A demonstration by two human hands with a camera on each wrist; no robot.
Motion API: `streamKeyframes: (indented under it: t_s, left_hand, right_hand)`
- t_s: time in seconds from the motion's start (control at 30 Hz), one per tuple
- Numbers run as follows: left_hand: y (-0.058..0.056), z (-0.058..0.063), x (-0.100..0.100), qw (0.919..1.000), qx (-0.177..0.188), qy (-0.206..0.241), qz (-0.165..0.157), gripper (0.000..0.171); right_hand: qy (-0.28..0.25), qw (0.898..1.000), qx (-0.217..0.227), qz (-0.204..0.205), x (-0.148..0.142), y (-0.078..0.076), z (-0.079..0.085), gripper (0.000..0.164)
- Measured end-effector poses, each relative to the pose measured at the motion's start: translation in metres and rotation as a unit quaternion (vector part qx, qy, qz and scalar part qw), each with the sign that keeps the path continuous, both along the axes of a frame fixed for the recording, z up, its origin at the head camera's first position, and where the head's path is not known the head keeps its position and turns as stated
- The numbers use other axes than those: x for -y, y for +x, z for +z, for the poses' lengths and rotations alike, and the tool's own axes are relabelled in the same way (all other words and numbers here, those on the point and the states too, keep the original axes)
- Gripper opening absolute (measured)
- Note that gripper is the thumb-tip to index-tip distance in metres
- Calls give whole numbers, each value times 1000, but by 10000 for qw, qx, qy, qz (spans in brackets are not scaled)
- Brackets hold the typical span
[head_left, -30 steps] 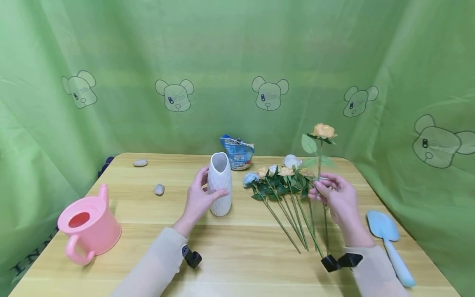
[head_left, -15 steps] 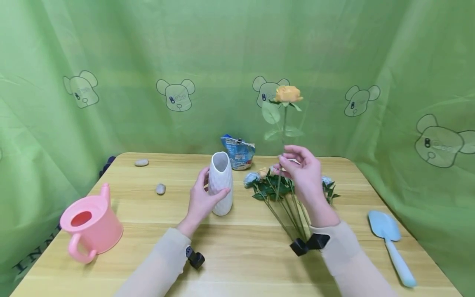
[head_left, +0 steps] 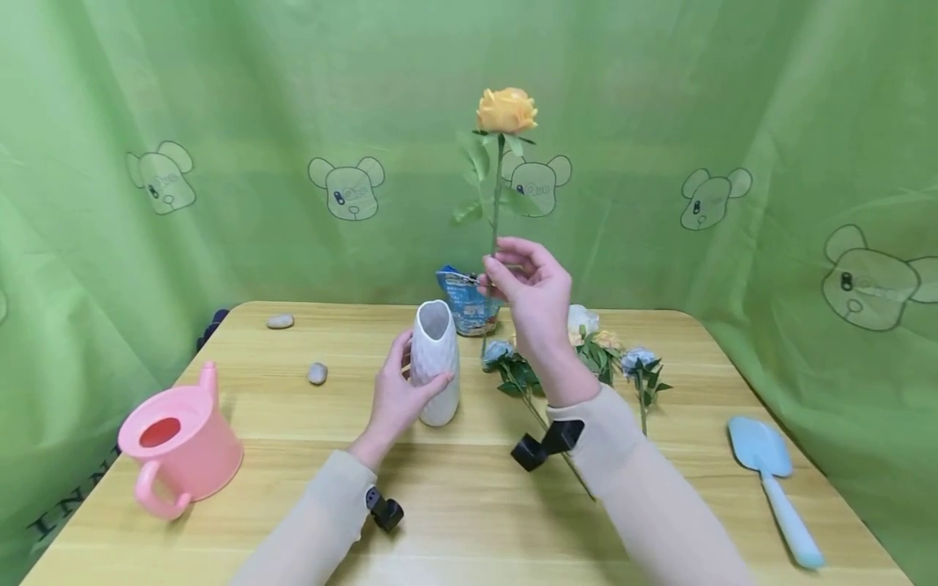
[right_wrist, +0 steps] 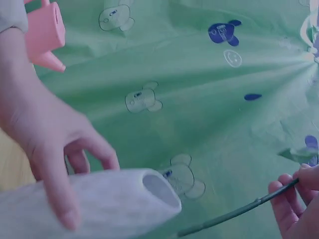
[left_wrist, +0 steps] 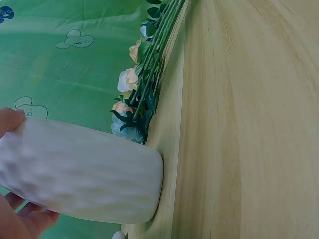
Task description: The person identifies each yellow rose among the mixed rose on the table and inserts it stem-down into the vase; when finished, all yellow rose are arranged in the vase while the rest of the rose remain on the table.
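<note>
My left hand (head_left: 393,400) holds a white textured vase (head_left: 436,352) round its side, thumb across the front. The vase stands upright on the wooden table, its slanted mouth uncovered. Higher up and to its right, my right hand (head_left: 538,297) pinches the green stem of a yellow-orange artificial rose (head_left: 507,111) between thumb and fingers. The bloom points up, well above the vase. In the right wrist view the bare lower stem (right_wrist: 234,214) slants toward the vase mouth (right_wrist: 163,191), its tip near the rim. Behind my right forearm lie several blue, white and peach roses (head_left: 639,362), partly hidden.
A pink watering can (head_left: 194,448) stands at the left, with two grey stones (head_left: 317,373) beyond it. At the back is a crumpled blue bag (head_left: 469,303). A light blue toy shovel (head_left: 780,488) lies at the right, and green curtains surround the table (head_left: 454,521).
My right hand has carried the rose up and to the left, from over the other flowers to near the vase. The left hand and vase have stayed in place.
</note>
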State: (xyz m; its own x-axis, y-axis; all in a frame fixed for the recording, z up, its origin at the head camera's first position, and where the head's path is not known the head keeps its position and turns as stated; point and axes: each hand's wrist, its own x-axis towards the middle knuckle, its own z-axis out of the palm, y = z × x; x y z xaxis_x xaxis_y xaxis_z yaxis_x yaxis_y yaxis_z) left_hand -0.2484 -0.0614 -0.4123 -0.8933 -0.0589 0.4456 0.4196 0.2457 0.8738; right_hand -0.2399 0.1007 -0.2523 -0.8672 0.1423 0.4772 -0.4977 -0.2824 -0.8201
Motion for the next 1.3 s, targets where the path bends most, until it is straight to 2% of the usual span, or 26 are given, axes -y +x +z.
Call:
streamKeyframes:
  t_s: [0.17, 0.3, 0.5, 0.67, 0.8, 0.93, 1.03, 1.3]
  left_hand:
    - [-1, -1, 0, 10000, 24, -47, 77, 78]
    - [-2, -2, 0, 10000, -16, -14, 34, 77]
    - [-3, -5, 3, 10000, 14, -54, -10, 77]
    - [-3, -5, 4, 9999, 4, -146, -59, 77]
    - [-4, -4, 4, 9998, -14, -181, -49, 77]
    - [-4, -3, 2, 9999, -15, -151, -57, 76]
    - [-4, -2, 1, 9998, 32, -168, -97, 79]
    - [-3, -1, 1, 9998, 149, -91, 16, 81]
  right_hand:
    - [-435, 9973, -582, -43, 23, -5, 11, 29]
    - [-410, 9953, -860, -199, 36, -14, 6, 27]
    - [281, 9956, -806, -391, 48, -29, -25, 26]
    - [1251, 9859, -712, -854, 45, -34, -51, 24]
    - [1753, 9769, -752, -965, 43, -29, -58, 22]
    - [2296, 9623, -915, -1136, 38, -12, -57, 20]
    - [2485, 9566, -908, -1224, 29, -4, -62, 18]
    - [2116, 9721, -505, -881, 2, -1, -88, 16]
